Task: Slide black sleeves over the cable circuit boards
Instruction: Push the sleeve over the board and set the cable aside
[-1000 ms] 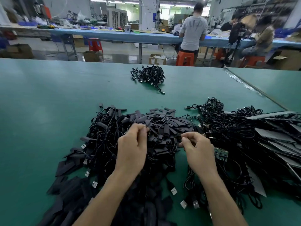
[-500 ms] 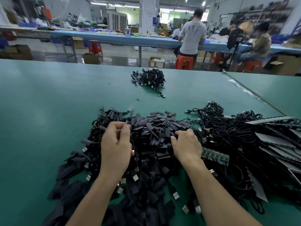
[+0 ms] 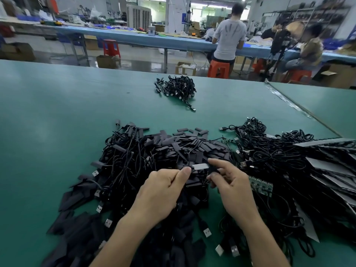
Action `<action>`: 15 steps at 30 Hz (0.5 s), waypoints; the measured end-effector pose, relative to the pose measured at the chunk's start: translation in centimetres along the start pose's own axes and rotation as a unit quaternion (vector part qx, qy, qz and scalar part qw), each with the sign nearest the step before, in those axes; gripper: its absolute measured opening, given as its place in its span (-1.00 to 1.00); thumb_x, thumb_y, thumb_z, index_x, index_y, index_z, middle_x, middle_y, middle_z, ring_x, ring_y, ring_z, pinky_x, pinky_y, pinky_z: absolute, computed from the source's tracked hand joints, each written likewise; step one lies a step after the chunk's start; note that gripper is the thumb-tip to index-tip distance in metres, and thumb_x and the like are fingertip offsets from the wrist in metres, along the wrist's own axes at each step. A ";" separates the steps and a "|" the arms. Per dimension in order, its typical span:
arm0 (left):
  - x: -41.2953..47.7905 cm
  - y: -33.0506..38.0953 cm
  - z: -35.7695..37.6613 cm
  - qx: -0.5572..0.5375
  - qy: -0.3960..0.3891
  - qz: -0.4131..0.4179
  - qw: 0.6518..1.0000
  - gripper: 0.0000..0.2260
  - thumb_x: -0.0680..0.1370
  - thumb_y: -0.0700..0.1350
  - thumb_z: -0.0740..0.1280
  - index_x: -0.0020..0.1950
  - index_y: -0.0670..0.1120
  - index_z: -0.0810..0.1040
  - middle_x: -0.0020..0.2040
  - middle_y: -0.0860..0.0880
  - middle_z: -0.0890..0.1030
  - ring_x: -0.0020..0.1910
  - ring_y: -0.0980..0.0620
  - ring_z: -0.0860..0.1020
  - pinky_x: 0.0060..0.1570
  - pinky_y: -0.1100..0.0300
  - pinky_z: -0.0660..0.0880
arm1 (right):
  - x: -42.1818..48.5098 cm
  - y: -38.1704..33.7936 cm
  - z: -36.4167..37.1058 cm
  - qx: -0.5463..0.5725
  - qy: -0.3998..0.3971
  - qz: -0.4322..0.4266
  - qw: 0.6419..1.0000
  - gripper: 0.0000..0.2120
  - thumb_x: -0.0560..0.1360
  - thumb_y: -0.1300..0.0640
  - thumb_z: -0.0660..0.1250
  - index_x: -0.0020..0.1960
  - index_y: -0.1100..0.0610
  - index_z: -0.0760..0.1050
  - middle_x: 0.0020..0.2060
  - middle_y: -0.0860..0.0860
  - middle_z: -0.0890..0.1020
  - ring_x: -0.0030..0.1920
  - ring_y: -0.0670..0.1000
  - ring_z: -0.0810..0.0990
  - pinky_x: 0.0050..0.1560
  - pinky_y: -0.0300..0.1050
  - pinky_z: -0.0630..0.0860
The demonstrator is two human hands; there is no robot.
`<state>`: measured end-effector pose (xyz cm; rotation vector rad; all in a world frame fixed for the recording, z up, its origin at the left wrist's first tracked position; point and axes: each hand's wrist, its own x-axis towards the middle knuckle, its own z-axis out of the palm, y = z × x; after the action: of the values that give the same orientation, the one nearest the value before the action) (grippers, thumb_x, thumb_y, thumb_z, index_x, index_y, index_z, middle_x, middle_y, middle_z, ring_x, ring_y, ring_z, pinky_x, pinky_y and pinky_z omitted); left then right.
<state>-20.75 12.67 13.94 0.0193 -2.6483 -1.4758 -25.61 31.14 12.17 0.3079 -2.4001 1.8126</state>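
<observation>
Now | your left hand pinches the board, your right hand pinches a sleeve | ends facing, likely to line up the slide | both lower centre of frame, above the pile | table beneath

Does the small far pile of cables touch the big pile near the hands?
No, bare green table lies between the small pile and the big pile.

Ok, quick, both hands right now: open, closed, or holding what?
Left hand: closed, fingers pinching a pale board on a cable.
Right hand: closed, fingers pinching a black sleeve.
</observation>
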 end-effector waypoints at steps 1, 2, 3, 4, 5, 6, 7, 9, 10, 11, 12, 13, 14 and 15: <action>0.0 -0.2 0.2 -0.009 0.003 0.008 1.000 -0.49 0.61 0.30 0.13 -0.32 -0.07 0.39 -0.48 -0.04 0.51 -0.50 -0.01 0.53 -0.30 -0.16 0.59 | 0.0 0.2 0.0 0.010 -0.001 0.003 1.000 -0.63 0.55 0.30 0.35 0.03 -0.20 0.63 -0.25 -0.07 0.69 -0.26 0.09 0.64 -0.27 -0.11 0.56; 0.1 -0.4 0.5 -0.016 0.002 0.018 1.000 -0.56 0.63 0.24 0.15 -0.30 -0.02 0.46 -0.44 0.02 0.55 -0.49 0.05 0.55 -0.30 -0.13 0.61 | 0.1 0.3 0.0 0.020 0.000 0.008 1.000 -0.63 0.55 0.32 0.33 -0.02 -0.17 0.65 -0.27 -0.04 0.69 -0.24 0.18 0.63 -0.27 -0.04 0.56; 0.1 -0.5 0.7 -0.025 -0.003 0.030 0.999 -0.63 0.65 0.18 0.15 -0.25 0.05 0.52 -0.38 0.07 0.60 -0.49 0.10 0.55 -0.32 -0.08 0.61 | 0.1 0.3 -0.1 0.026 0.000 0.013 1.000 -0.63 0.54 0.34 0.33 -0.07 -0.14 0.66 -0.29 -0.01 0.70 -0.22 0.24 0.62 -0.27 0.03 0.55; 0.2 -0.7 0.8 -0.037 -0.011 0.041 0.998 -0.71 0.66 0.12 0.17 -0.18 0.11 0.56 -0.29 0.10 0.63 -0.48 0.12 0.55 -0.37 0.02 0.61 | 0.2 0.3 -0.1 0.030 0.001 0.014 0.999 -0.63 0.53 0.35 0.34 -0.11 -0.13 0.67 -0.30 0.00 0.70 -0.23 0.27 0.61 -0.28 0.03 0.54; 0.3 -0.8 0.9 -0.049 -0.018 0.050 0.997 -0.76 0.67 0.06 0.18 -0.12 0.16 0.57 -0.23 0.10 0.64 -0.48 0.13 0.54 -0.42 0.13 0.58 | 0.1 0.3 -0.2 0.035 0.001 0.012 0.999 -0.63 0.51 0.35 0.35 -0.14 -0.13 0.68 -0.31 0.00 0.70 -0.23 0.24 0.62 -0.29 -0.04 0.53; 0.5 -0.9 1.0 -0.059 -0.023 0.056 0.996 -0.78 0.68 0.00 0.19 -0.08 0.20 0.58 -0.19 0.10 0.65 -0.48 0.14 0.54 -0.44 0.21 0.54 | 0.0 0.2 -0.3 0.043 -0.001 0.011 0.999 -0.63 0.50 0.35 0.38 -0.14 -0.13 0.68 -0.30 0.00 0.71 -0.25 0.18 0.64 -0.29 -0.14 0.53; 0.6 -1.0 1.0 -0.067 -0.025 0.057 0.996 -0.76 0.69 -0.05 0.21 -0.06 0.22 0.57 -0.19 0.10 0.65 -0.48 0.15 0.54 -0.45 0.26 0.51 | -0.1 0.2 -0.4 0.057 -0.005 0.011 0.998 -0.65 0.47 0.35 0.42 -0.13 -0.13 0.68 -0.28 0.00 0.71 -0.25 0.11 0.66 -0.28 -0.23 0.54; 0.7 -1.1 1.1 -0.073 -0.027 0.049 0.996 -0.74 0.68 -0.11 0.21 -0.06 0.22 0.57 -0.23 0.10 0.64 -0.50 0.17 0.51 -0.47 0.29 0.47 | -0.2 0.2 -0.7 0.085 -0.010 0.020 0.996 -0.72 0.43 0.35 0.49 -0.11 -0.05 0.70 -0.24 0.01 0.72 -0.23 -0.02 0.68 -0.21 -0.28 0.55; 0.7 -1.2 1.2 -0.073 -0.027 0.042 0.996 -0.73 0.68 -0.12 0.21 -0.06 0.21 0.56 -0.28 0.11 0.62 -0.51 0.17 0.48 -0.48 0.29 0.44 | -0.2 0.2 -0.8 0.095 -0.011 0.026 0.995 -0.75 0.40 0.35 0.52 -0.10 0.00 0.70 -0.22 0.01 0.73 -0.21 -0.06 0.69 -0.19 -0.29 0.56; 0.8 -1.3 1.2 -0.072 -0.027 0.036 0.996 -0.73 0.68 -0.13 0.21 -0.06 0.21 0.56 -0.36 0.11 0.58 -0.53 0.17 0.44 -0.51 0.28 0.41 | -0.2 0.3 -0.9 0.103 -0.010 0.030 0.994 -0.76 0.38 0.35 0.53 -0.10 0.03 0.70 -0.21 0.01 0.73 -0.20 -0.07 0.69 -0.17 -0.29 0.56; 0.8 -1.4 1.2 -0.066 -0.026 0.031 0.997 -0.73 0.67 -0.15 0.20 -0.05 0.20 0.57 -0.43 0.12 0.53 -0.54 0.17 0.39 -0.53 0.27 0.36 | -0.3 0.2 -1.0 0.107 -0.012 0.033 0.994 -0.76 0.37 0.35 0.55 -0.09 0.03 0.70 -0.20 0.02 0.72 -0.19 -0.07 0.68 -0.17 -0.28 0.57; 0.9 -1.4 1.2 -0.060 -0.026 0.029 0.997 -0.72 0.67 -0.16 0.20 -0.04 0.20 0.57 -0.48 0.13 0.48 -0.56 0.18 0.35 -0.54 0.29 0.32 | -0.4 0.2 -1.0 0.110 -0.016 0.034 0.993 -0.75 0.35 0.34 0.56 -0.09 0.03 0.69 -0.20 0.02 0.72 -0.19 -0.06 0.69 -0.17 -0.28 0.57; 0.9 -1.4 1.2 -0.052 -0.025 0.028 0.998 -0.70 0.66 -0.19 0.20 -0.04 0.20 0.58 -0.51 0.14 0.47 -0.57 0.19 0.33 -0.55 0.31 0.28 | -0.5 0.1 -1.0 0.113 -0.021 0.035 0.993 -0.73 0.34 0.33 0.57 -0.09 0.01 0.69 -0.20 0.03 0.72 -0.19 -0.05 0.69 -0.17 -0.28 0.57; 0.9 -1.3 1.2 -0.046 -0.022 0.030 0.998 -0.68 0.64 -0.20 0.22 -0.04 0.22 0.60 -0.51 0.15 0.48 -0.57 0.19 0.33 -0.55 0.33 0.27 | -0.6 0.1 -1.0 0.118 -0.028 0.037 0.992 -0.72 0.32 0.32 0.58 -0.09 0.00 0.69 -0.20 0.04 0.72 -0.19 -0.03 0.70 -0.17 -0.27 0.58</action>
<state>-21.84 12.98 12.28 -0.1001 -2.5872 -1.5942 -25.10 32.20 12.28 0.2980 -2.2611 2.1533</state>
